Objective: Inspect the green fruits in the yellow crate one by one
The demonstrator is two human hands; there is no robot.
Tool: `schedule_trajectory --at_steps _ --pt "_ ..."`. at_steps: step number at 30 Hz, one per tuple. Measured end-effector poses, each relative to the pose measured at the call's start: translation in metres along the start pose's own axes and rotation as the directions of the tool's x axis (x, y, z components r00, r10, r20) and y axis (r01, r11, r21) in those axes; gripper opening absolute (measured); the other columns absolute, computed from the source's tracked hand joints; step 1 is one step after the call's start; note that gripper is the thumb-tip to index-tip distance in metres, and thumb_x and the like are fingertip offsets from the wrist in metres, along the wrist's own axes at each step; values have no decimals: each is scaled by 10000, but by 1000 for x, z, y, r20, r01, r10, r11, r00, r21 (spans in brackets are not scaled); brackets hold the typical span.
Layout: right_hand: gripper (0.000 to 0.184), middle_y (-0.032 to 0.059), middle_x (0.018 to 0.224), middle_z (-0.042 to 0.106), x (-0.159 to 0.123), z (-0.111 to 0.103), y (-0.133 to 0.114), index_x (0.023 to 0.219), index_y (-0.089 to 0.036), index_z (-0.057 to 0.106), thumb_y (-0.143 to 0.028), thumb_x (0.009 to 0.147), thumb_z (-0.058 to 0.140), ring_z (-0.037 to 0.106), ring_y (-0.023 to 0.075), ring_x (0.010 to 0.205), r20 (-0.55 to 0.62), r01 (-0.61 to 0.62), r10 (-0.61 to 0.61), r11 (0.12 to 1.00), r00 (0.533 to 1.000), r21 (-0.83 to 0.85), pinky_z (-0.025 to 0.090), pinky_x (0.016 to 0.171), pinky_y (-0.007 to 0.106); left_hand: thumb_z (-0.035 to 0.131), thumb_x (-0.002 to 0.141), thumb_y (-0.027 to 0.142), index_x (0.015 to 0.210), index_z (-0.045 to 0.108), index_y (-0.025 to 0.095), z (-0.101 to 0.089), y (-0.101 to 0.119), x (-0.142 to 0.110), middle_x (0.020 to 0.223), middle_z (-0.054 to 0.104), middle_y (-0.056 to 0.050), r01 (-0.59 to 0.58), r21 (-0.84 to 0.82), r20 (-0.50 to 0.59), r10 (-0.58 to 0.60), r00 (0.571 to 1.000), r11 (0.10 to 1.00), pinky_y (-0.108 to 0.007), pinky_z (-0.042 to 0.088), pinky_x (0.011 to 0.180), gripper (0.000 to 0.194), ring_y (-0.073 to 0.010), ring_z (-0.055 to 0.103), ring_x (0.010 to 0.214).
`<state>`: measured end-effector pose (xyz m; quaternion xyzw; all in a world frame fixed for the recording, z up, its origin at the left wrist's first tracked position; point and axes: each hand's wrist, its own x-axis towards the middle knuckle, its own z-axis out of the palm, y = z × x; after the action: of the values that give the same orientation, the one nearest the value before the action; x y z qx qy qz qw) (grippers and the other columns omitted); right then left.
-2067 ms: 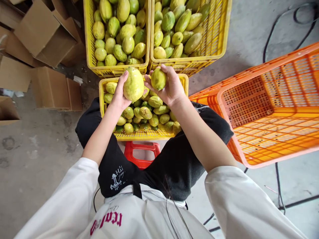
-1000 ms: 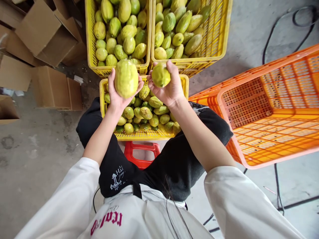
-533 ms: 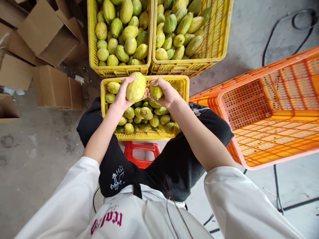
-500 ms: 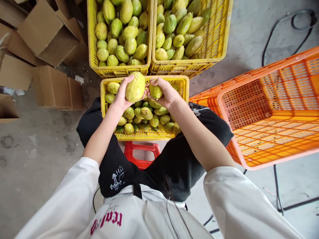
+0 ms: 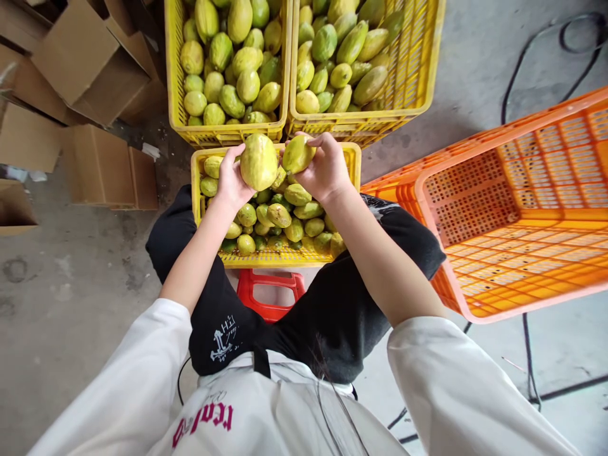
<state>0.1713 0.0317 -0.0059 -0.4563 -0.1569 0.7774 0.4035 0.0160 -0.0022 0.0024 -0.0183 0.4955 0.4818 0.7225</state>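
My left hand [image 5: 232, 182] is closed round a large yellow-green papaya [image 5: 259, 162]. A smaller, greener papaya [image 5: 298, 154] is gripped in my right hand [image 5: 330, 170], its long side turned toward me at a slant. Both fruits are held up side by side, slightly apart, over the far half of a low yellow crate [image 5: 280, 261] between my knees. Several small papayas [image 5: 279, 216] lie in that crate below my hands. Parts of the fingers are hidden behind the fruits.
Two taller yellow crates of papayas, a left one [image 5: 228, 131] and a right one [image 5: 363, 117], stand beyond. An orange crate [image 5: 446, 266] lies at my right. Cardboard boxes [image 5: 99, 164] pile up at far left. A red stool [image 5: 270, 312] and black cable [image 5: 529, 354] are on the floor.
My right hand has turned and opened away slightly, so its papaya shows more of its side and sits a little higher. The left papaya has tilted a little.
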Motion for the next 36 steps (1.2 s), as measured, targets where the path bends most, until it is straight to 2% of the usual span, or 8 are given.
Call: schedule_trajectory --at_steps 3,8,12,17,21,24,31,36 --pt "171 -24 847 692 -1 2 0 867 -288 564 -399 800 676 665 201 1059 25 16 -17 1000 1000 26 553 911 355 410 1016 423 1150 648 258 1 -3 -3 1071 780 -35 -122 35 175 114 978 992 -431 519 1108 318 -253 599 1328" --pt "184 -3 739 694 -3 3 -4 782 -304 605 -484 806 579 627 198 1152 9 1 -1 1000 1000 15 507 932 349 323 1038 486 1289 599 317 6 -3 -13 1047 784 -13 -96 98 144 81 986 991 -464 496 1128 409 -250 572 1361" --pt "125 -37 798 707 -4 3 -5 850 -253 610 -277 882 492 667 105 834 49 -26 23 997 999 72 552 780 244 342 1029 493 1327 573 357 7 -1 -15 1001 788 6 -60 90 105 50 993 994 -475 464 1155 400 -252 582 1351" --pt "156 -33 590 598 -1 0 12 740 -240 543 -173 793 674 543 121 537 -90 -144 126 961 988 -235 487 458 227 455 1002 409 1317 594 252 4 -3 -5 997 787 -49 -28 50 17 27 999 998 -481 538 1078 379 -290 666 1241" --pt "312 -43 528 553 6 -6 30 708 -281 513 -252 629 813 597 179 591 -27 -160 158 960 987 -230 548 526 308 442 991 364 1322 610 255 0 -6 3 1018 786 -46 23 45 -82 -19 996 999 -470 591 1009 387 -294 707 1164" --pt "329 -43 501 537 8 -8 34 699 -290 516 -321 597 828 625 194 634 1 -161 165 963 986 -216 561 567 323 461 980 362 1305 627 266 -3 -6 5 986 787 -33 20 58 -74 -16 997 998 -465 593 1015 377 -294 698 1178" --pt "249 -30 523 562 2 -2 25 754 -261 557 -289 710 800 627 189 587 -70 -194 183 947 981 -256 563 537 301 593 939 291 1118 681 277 -3 -5 4 893 777 -8 8 112 -41 -3 999 994 -368 548 1075 201 -251 667 1223" --pt "69 4 693 651 -4 5 15 822 -247 559 -259 887 580 686 202 790 -25 -176 175 978 984 -108 627 744 345 600 948 309 1002 663 259 -5 -2 8 873 757 -7 -52 94 -66 58 996 994 -400 507 1112 97 -251 648 1254"
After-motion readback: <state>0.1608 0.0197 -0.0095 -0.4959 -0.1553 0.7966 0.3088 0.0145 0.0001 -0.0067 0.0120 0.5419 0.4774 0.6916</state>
